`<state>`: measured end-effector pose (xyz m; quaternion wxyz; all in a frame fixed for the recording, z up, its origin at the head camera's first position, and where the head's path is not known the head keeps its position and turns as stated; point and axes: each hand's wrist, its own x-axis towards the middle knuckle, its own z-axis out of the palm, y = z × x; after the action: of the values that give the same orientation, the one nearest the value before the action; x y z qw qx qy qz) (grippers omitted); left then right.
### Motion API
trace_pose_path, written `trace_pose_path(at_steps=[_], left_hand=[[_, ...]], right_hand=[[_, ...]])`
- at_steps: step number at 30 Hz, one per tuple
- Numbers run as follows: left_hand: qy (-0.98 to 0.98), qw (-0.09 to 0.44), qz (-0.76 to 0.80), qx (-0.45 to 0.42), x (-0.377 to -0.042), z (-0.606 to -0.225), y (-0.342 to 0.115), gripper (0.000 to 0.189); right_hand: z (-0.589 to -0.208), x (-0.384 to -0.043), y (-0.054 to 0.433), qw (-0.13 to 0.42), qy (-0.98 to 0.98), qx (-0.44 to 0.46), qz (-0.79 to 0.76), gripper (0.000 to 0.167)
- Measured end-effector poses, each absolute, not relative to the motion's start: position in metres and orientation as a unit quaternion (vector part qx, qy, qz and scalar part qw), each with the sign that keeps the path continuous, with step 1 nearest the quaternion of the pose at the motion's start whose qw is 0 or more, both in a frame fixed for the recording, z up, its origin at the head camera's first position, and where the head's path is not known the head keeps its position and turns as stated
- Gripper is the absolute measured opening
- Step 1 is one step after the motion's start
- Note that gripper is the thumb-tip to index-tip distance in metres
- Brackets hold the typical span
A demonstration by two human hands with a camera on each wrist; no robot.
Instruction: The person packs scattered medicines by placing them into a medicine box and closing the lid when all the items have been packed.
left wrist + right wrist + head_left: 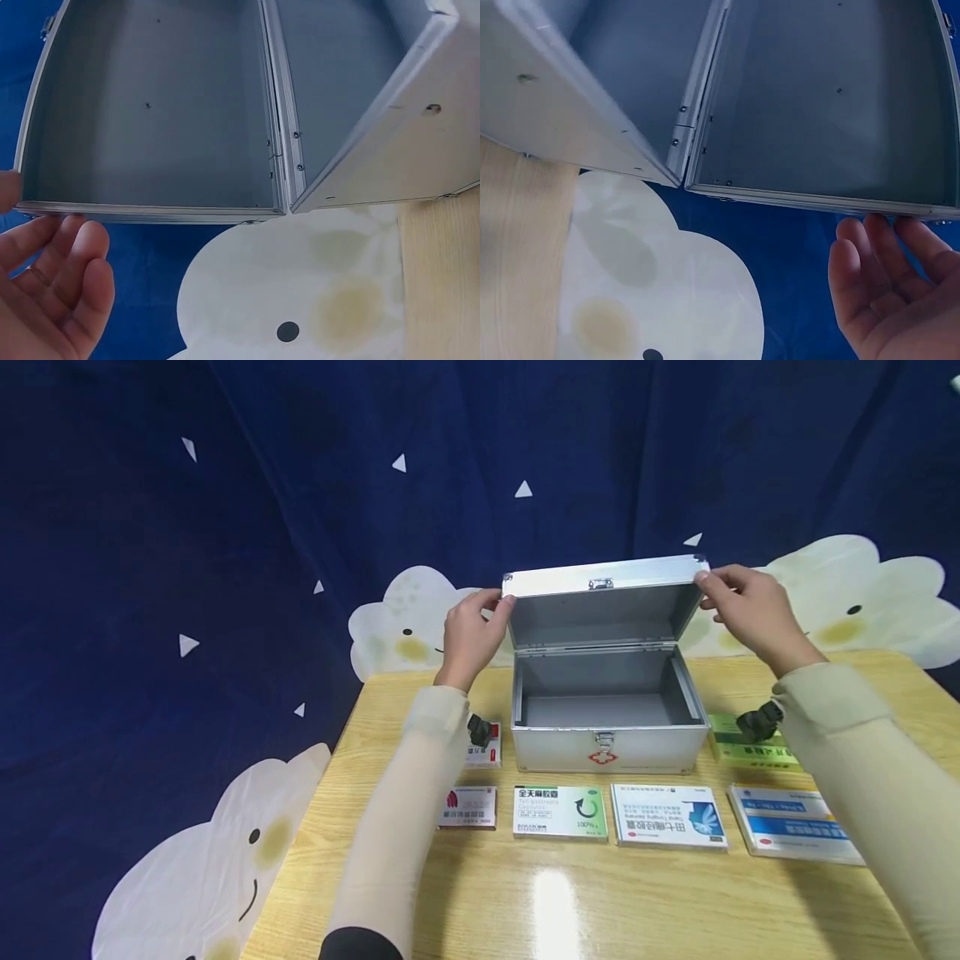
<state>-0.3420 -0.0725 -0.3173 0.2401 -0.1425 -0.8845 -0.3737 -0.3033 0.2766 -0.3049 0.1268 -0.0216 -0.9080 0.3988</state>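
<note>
A silver first-aid box (pixel 555 752) with a red cross stands on the table, its lid (pixel 600 614) raised on the rear hinge. Inside, the grey compartment shows nothing lying in it. My left hand (pixel 474 635) grips the lid's left front corner, thumb at the edge. At the opposite corner, my right hand (pixel 756 610) holds the lid between thumb and fingers. In the left wrist view, curled fingers (pixel 90 255) lie along the lid's side edge. The right wrist view shows fingertips (pixel 881 232) against the other side edge; the thumb is out of sight there.
Before the box lie a green-and-white capsule carton (pixel 558 822), a blue-and-white carton (pixel 663 822), a blue-striped carton (pixel 787 827) and a small red-marked one (pixel 468 810). A green carton (pixel 727 743) sits right of the box, a partly covered carton (pixel 491 752) left. Behind hangs a dark blue curtain (pixel 450 427).
</note>
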Motion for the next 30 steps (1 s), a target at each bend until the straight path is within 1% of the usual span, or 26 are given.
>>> trace_pose_path(at_steps=[5,9,16,24,30], left_hand=[[-0.879,0.258,-0.373,-0.148,-0.354,-0.316,-0.068,0.033],[-0.881,0.252,-0.371,-0.150,-0.360,-0.318,-0.064,0.032],[-0.887,0.224,-0.379,-0.135,-0.361,-0.318,-0.059,0.034],[-0.909,0.212,-0.340,-0.117,-0.364,-0.323,-0.061,0.041],[-0.911,0.198,-0.336,-0.132,-0.365,-0.328,-0.061,0.044]], right_hand=[[-0.300,-0.314,0.276,0.127,-0.894,-0.032,0.429,0.076],[-0.300,-0.321,0.273,0.138,-0.877,-0.054,0.458,0.073],[-0.303,-0.327,0.269,0.161,-0.837,-0.071,0.519,0.043],[-0.304,-0.336,0.259,0.154,-0.826,-0.091,0.535,0.041],[-0.303,-0.341,0.259,0.145,-0.826,-0.097,0.536,0.043]])
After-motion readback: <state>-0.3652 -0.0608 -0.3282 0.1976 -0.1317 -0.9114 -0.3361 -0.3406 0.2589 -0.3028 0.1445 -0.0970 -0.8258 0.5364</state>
